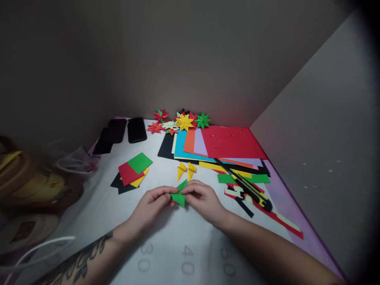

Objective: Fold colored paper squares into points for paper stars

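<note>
A folded piece of green paper is pinched between both hands just above the white table surface. On its left edge, my left hand closes thumb and fingers. My right hand grips its right side, with the thumb and index finger pressed together near the top. Right beyond the hands lie two small folded yellow paper pieces, side by side. To the left rest loose paper squares in green, red, yellow and black, partly overlapping.
Colored sheets fan out at the back, with folded paper stars behind them. A yellow-black utility knife lies over paper strips on the right. Dark phone-like objects sit back left. Walls stand behind and to the right.
</note>
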Demonstrator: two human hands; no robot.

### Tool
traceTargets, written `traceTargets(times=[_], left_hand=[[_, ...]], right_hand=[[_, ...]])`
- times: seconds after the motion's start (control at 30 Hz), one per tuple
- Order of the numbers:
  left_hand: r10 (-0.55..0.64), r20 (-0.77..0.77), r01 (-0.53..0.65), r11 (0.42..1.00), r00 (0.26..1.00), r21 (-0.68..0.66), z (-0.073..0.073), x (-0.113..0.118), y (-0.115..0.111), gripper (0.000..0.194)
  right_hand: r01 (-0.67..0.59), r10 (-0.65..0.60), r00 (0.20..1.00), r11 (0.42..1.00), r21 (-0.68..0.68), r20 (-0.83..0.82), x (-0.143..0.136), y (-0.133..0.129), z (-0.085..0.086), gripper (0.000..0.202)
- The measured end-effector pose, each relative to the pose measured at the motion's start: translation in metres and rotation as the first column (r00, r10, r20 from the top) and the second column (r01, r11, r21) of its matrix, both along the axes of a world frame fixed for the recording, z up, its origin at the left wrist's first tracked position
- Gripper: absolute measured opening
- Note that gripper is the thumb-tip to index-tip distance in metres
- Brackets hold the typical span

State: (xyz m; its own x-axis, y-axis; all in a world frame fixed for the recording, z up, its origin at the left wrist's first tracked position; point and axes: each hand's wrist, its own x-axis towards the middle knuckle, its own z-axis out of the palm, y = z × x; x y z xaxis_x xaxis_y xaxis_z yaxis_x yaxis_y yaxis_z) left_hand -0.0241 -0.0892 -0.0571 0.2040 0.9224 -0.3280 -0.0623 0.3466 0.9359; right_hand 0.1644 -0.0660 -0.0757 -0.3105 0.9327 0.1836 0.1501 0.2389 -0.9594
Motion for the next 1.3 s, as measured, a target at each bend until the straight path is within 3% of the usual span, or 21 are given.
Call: traceTargets(times=[0.1, 0.17, 0.3, 0.47, 0.6, 0.73, 0.93, 1.07, 1.2, 1.3], left_hand=[[-0.014, -0.01, 0.015, 0.999, 1.0, 0.044, 0.0, 0.0, -0.001, 0.025], [0.0, -0.074, 0.011, 0.989, 0.997, 0.146, 0.001, 0.002, -0.002, 0.024], [0.099, -0.236, -0.005, 0.929, 0.967, 0.369, 0.0, 0.005, -0.002, 0.015], [0.215, -0.318, -0.051, 0.889, 0.923, 0.454, 0.001, 0.006, -0.004, 0.004], [0.253, -0.29, -0.113, 0.899, 0.923, 0.423, 0.005, 0.008, -0.005, 0.002], [0.275, -0.267, -0.178, 0.924, 0.924, 0.339, 0.004, 0.013, -0.006, 0.015], [0.14, -0.085, -0.127, 0.981, 0.986, 0.145, 0.0, 0.019, -0.006, 0.018], [0.014, -0.047, -0.008, 0.992, 0.999, 0.124, 0.001, 0.017, -0.006, 0.029], [0.053, -0.113, -0.033, 0.984, 0.992, 0.175, -0.004, 0.013, -0.006, 0.027], [0.03, -0.134, -0.007, 0.985, 0.991, 0.17, -0.008, 0.011, -0.005, 0.021]], right_hand=[[0.054, -0.054, 0.998, 0.999, 0.0, -0.016, -0.001, 0.0, 0.001, 0.02], [0.067, -0.067, 0.997, 0.998, 0.001, -0.027, -0.001, -0.001, 0.003, 0.019], [0.051, -0.051, 0.997, 0.999, -0.002, -0.055, -0.002, -0.003, 0.003, 0.011], [0.071, -0.079, 0.99, 0.995, -0.075, -0.116, -0.005, -0.007, -0.002, 0.004], [0.087, -0.108, 0.983, 0.986, -0.141, -0.151, -0.009, -0.01, -0.002, 0.001], [0.158, -0.189, 0.972, 0.966, -0.206, -0.141, -0.015, -0.012, -0.001, 0.006], [0.194, -0.27, 0.93, 0.937, -0.289, -0.25, -0.019, -0.012, -0.003, 0.018], [0.128, -0.196, 0.95, 0.955, -0.269, -0.242, -0.017, -0.012, -0.004, 0.018], [0.023, -0.059, 0.988, 0.97, -0.242, -0.145, -0.015, -0.014, -0.004, 0.019], [-0.002, -0.04, 0.987, 0.966, -0.259, -0.157, -0.016, -0.015, -0.003, 0.02]])
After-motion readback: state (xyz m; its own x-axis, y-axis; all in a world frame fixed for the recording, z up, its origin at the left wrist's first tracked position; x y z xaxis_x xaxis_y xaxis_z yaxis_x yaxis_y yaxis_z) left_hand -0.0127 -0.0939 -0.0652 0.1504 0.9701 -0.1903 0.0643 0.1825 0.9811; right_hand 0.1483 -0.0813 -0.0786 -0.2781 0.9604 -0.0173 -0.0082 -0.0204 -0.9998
